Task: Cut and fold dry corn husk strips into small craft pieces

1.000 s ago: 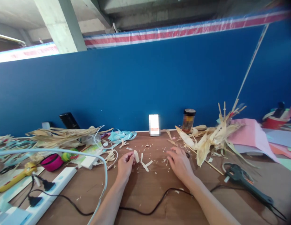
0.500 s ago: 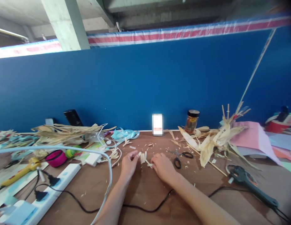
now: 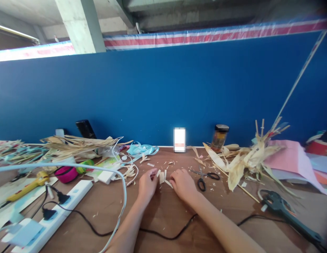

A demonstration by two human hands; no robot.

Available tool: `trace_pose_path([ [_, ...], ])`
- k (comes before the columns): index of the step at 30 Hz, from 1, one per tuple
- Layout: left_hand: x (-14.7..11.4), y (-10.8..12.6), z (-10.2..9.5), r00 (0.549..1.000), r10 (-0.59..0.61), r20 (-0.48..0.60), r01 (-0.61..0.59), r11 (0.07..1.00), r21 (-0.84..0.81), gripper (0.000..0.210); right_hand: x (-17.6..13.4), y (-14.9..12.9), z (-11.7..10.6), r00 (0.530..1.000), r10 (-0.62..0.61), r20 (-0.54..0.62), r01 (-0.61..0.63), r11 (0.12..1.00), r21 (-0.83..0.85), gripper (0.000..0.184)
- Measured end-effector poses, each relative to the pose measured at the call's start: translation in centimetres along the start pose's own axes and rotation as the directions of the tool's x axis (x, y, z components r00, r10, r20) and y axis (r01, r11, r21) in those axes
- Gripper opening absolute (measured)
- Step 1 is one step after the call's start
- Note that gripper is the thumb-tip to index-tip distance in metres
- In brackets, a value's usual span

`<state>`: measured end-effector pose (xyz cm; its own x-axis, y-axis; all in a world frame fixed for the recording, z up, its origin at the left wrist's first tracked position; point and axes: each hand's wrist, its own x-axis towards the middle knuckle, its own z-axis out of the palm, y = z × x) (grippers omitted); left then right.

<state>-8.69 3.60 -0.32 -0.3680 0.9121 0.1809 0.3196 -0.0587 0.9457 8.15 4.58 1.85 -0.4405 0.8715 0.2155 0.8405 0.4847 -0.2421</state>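
Near the middle of the brown table, my left hand (image 3: 148, 183) has its fingers curled in beside a small pale strip (image 3: 158, 173); what the fingertips hold, if anything, is too small to make out. My right hand (image 3: 183, 182) rests palm down with bent, slightly parted fingers. Its fingertips lie close to another thin pale strip (image 3: 168, 183), possibly touching it. Between both hands lies a short, flat, straw-coloured piece (image 3: 161, 177), with a narrow upright-looking sliver (image 3: 165, 174) beside it. Black-handled scissors (image 3: 203, 177) lie open just right of my right hand.
A power strip (image 3: 60, 211), a white cable (image 3: 124, 196) and a yellow glue gun (image 3: 27, 189) occupy the left. Dried corn husks (image 3: 239, 165), a dark green glue gun (image 3: 287, 214) and pink paper (image 3: 287, 154) lie right. A lidded jar (image 3: 219, 138) stands by the blue partition (image 3: 153, 91).
The view has shifted slightly, moving the scene rightward. My right fingertips seem to have drawn a little off the thin strip. My left hand keeps almost the same place by the pieces.
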Motion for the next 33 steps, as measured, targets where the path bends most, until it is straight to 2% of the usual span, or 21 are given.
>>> trace_pose_path([
  [3, 0.1, -0.4, -0.1, 0.999, 0.045, -0.011, -0.044, 0.995, 0.093, 0.029, 1.4, -1.2, 0.9, 0.997, 0.076, -0.031, -0.076, 0.997, 0.023, 0.028],
  [6, 0.2, -0.7, -0.3, 0.996, 0.091, 0.009, -0.091, 0.981, 0.173, 0.03, 2.5, -2.0, 1.9, 0.983, 0.185, -0.009, -0.183, 0.979, 0.09, 0.032],
  [12, 0.4, -0.9, -0.3, 0.993, 0.117, 0.033, -0.122, 0.966, 0.228, 0.029, 3.2, -1.4, 2.8, 0.974, 0.225, 0.018, -0.224, 0.949, 0.22, 0.019],
  [20, -0.1, -0.7, 0.1, 0.99, 0.121, 0.068, -0.135, 0.954, 0.269, 0.025, 3.3, 1.7, 2.3, 0.988, 0.154, -0.032, -0.117, 0.859, 0.499, 0.017],
  [24, -0.8, 0.3, 0.3, 0.982, 0.173, 0.074, -0.188, 0.891, 0.414, 0.022, 3.1, 2.7, 1.6, 0.99, 0.129, -0.054, -0.071, 0.796, 0.601, 0.02],
  [28, -1.4, 1.1, 0.7, 0.959, 0.266, 0.095, -0.281, 0.866, 0.414, 0.026, 2.9, 3.3, 0.9, 0.994, 0.098, -0.054, -0.043, 0.779, 0.626, 0.017],
  [33, -1.7, 1.5, 1.1, 0.922, 0.373, 0.106, -0.386, 0.856, 0.343, 0.038, 2.6, 3.3, 0.4, 0.997, 0.048, -0.062, -0.004, 0.816, 0.578, 0.008],
])
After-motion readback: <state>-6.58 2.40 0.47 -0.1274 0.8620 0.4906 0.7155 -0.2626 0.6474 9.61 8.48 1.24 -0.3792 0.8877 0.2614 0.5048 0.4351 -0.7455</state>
